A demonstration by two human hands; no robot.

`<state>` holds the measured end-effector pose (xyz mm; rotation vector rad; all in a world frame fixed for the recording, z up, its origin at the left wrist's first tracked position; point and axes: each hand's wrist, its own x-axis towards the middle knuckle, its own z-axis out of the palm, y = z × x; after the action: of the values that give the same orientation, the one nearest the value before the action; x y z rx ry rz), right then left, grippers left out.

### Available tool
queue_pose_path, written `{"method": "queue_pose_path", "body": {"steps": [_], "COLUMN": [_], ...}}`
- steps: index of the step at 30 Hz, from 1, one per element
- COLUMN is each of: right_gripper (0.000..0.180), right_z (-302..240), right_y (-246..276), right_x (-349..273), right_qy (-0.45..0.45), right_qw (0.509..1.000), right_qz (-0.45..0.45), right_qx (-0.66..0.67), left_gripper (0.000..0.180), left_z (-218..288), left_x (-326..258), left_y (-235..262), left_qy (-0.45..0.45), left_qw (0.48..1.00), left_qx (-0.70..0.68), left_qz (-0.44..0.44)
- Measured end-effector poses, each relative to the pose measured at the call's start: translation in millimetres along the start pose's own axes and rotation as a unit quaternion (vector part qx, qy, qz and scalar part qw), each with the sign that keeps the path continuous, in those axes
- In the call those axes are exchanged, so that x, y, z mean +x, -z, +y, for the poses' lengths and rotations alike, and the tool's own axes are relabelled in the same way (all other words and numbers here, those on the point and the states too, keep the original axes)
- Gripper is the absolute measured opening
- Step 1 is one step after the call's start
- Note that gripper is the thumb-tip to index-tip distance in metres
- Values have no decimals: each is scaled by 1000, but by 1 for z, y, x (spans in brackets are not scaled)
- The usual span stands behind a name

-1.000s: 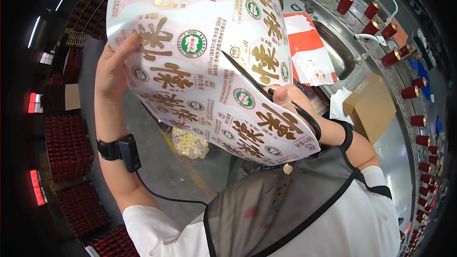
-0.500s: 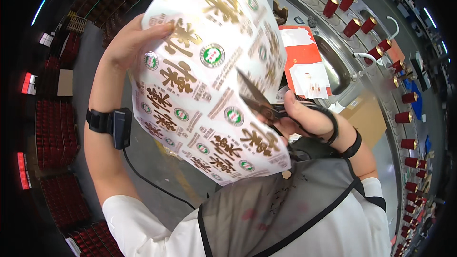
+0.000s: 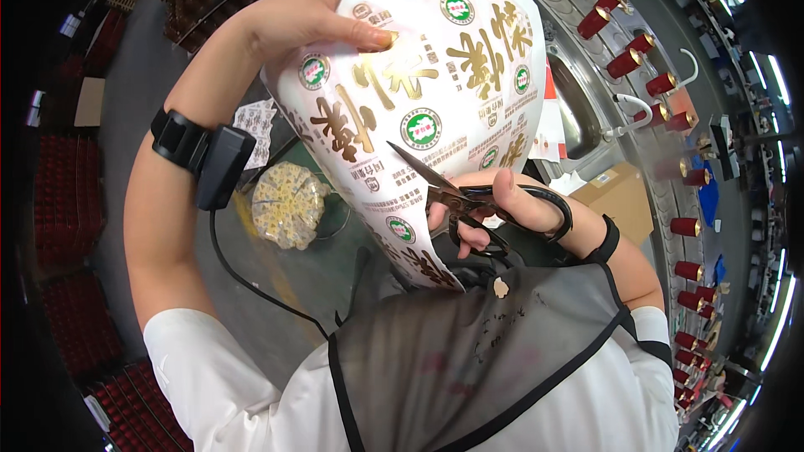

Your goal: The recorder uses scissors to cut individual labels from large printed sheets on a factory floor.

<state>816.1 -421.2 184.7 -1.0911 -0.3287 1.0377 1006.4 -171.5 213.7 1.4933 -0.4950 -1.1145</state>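
A large white printed sheet point(image 3: 459, 132), with gold characters and round green emblems, hangs curved in front of me. My left hand point(image 3: 322, 21) is closed on its upper left edge, the thumb lying over the printed face. Dark metal scissors point(image 3: 431, 174) with black handles are in my right hand point(image 3: 523, 203), whose fingers and thumb are through and around the loops. The blades lie against the sheet's lower middle, the tip pointing up and left. Whether both blades straddle the sheet is hard to see. Below the scissors, the sheet narrows to a strip near my dark apron point(image 3: 469, 326).
Red cup-like containers point(image 3: 624, 63) line a curved conveyor at right. Nearer stand a metal sink point(image 3: 574, 109), a pale curved tap point(image 3: 641, 105) and a cardboard box point(image 3: 618, 201). A round yellow-patterned bundle point(image 3: 289, 205) sits low at left. Stacked red-filled racks point(image 3: 75, 218) stand far left.
The sheet and my left hand have shifted right, and the sheet's wide lower left part has swung out of view. The scissors have moved slightly left. The yellow-patterned bundle has come into sight.
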Motion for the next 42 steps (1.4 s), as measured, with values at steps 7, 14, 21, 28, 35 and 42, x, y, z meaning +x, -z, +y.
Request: {"method": "queue_pose_path", "body": {"steps": [7, 14, 21, 28, 35, 42], "right_gripper": [74, 73, 57, 62, 55, 50], "right_z": [-30, -64, -109, -133, -144, -136], "right_y": [10, 11, 28, 24, 23, 12], "right_x": [6, 13, 32, 42, 39, 31], "right_qy": [-51, -136, -171, -273, -276, -254], "right_qw": [995, 981, 956, 928, 914, 899], "right_qz": [-15, -10, -94, -125, -117, -70], "right_qx": [-82, -137, -220, -219, -275, -350], "left_gripper": [47, 52, 50, 37, 34, 33], "left_z": [0, 12, 26, 27, 26, 37], "left_x": [20, 26, 25, 31, 27, 14], "left_y": [6, 19, 25, 30, 31, 25], "left_qy": [66, 70, 61, 72, 55, 56], "left_qw": [997, 995, 996, 980, 986, 988], "left_qx": [-24, -11, 16, -61, -50, -66], "left_qz": [-20, -72, -60, -173, -149, -130]}}
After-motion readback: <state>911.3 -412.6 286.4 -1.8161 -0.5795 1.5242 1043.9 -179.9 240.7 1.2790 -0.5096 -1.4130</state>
